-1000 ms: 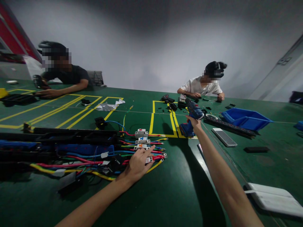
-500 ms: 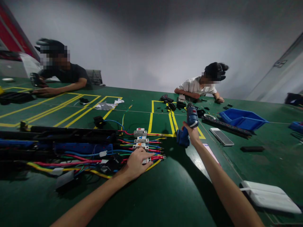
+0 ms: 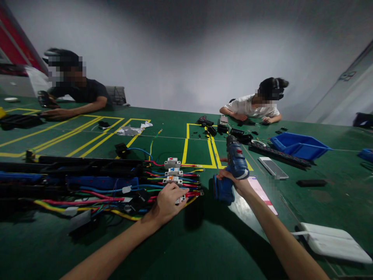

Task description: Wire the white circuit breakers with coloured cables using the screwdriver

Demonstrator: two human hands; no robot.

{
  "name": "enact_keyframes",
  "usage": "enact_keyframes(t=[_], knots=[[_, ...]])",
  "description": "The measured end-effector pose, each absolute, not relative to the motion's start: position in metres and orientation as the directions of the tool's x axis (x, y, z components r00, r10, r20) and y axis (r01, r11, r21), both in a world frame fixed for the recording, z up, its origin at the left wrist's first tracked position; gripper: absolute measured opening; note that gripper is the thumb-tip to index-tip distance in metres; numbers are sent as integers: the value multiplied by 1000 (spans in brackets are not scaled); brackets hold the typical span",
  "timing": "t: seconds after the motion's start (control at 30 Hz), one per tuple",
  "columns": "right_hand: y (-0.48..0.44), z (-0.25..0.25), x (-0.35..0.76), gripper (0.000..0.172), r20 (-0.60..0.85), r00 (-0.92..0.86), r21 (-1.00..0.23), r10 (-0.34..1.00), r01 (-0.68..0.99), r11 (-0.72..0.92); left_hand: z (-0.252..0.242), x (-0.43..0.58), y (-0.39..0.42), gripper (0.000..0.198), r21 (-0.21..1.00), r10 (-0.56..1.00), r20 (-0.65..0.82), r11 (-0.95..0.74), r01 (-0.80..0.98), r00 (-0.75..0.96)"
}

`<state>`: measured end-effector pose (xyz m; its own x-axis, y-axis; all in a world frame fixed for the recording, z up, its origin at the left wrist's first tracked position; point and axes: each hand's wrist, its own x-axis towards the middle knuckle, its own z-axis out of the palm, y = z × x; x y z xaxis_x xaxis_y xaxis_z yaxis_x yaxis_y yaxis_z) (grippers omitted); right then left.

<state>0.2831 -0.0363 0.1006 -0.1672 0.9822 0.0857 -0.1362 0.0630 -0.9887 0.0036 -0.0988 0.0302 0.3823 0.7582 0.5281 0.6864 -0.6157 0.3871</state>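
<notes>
My left hand (image 3: pixel 170 200) is closed over a small grey-white breaker (image 3: pixel 180 199), the nearest in a row with thick red wires. Beyond it lie an orange-switched breaker (image 3: pixel 173 180), a blue-switched breaker (image 3: pixel 174 172) and a red-marked breaker (image 3: pixel 172 163). Coloured wires (image 3: pixel 110 199) run left from them beside long black-and-blue housings (image 3: pixel 99 181). My right hand (image 3: pixel 231 179) grips a blue cordless drill (image 3: pixel 236 157) by its handle, above the table and right of the breakers. The drill's nose points away from me.
On the green table (image 3: pixel 204 249), a phone with a lit screen (image 3: pixel 262 194), a white phone (image 3: pixel 273 168), a black bar (image 3: pixel 311 183), a white device (image 3: pixel 335 242) and a blue bin (image 3: pixel 300 146) lie at right. Two people sit across, beside a second drill (image 3: pixel 205 121) and black parts.
The drill in my right hand has come nearer to me and shows larger. My left hand stays on the breaker. The person at the right has shifted right and drawn one hand in.
</notes>
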Motion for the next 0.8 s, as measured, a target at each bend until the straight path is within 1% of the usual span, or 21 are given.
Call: enact_keyframes(t=[0.13,0.2,0.27,0.33,0.4,0.47,0.5,0.6,0.67,0.73,0.8], knots=[[-67,106,280,49,64,-251,-996,966,-75,46,29,4,-99,37,358,758,525,-610,707,388],[-85,110,278,44,33,-276,-999,961,-13,30,28,4,-99,47,368,771,517,-592,717,371],[-104,116,273,45,-2,-294,-1000,956,11,2,29,4,-99,53,386,790,504,-567,728,348],[-123,124,268,54,-28,-306,-999,952,-17,-35,31,5,-100,48,396,803,494,-549,736,332],[-142,133,262,58,-75,-337,-995,939,-38,-93,33,5,-100,33,404,810,489,-538,740,322],[-159,139,259,55,-130,-392,-983,911,-68,-170,34,5,-101,20,414,814,494,-529,741,305],[-165,140,258,53,-159,-424,-973,892,-86,-214,33,5,-101,17,419,815,499,-525,741,295],[-177,134,261,50,-242,-570,-925,785,-110,-365,30,5,-101,14,427,810,513,-527,735,284],[-179,122,267,55,-285,-693,-895,663,-55,-443,27,4,-100,14,426,807,517,-532,731,286],[-182,110,273,60,-321,-762,-882,563,25,-470,25,4,-99,12,412,803,527,-526,744,276],[-186,101,279,64,-348,-763,-883,545,71,-463,24,5,-99,10,397,800,537,-519,757,267]])
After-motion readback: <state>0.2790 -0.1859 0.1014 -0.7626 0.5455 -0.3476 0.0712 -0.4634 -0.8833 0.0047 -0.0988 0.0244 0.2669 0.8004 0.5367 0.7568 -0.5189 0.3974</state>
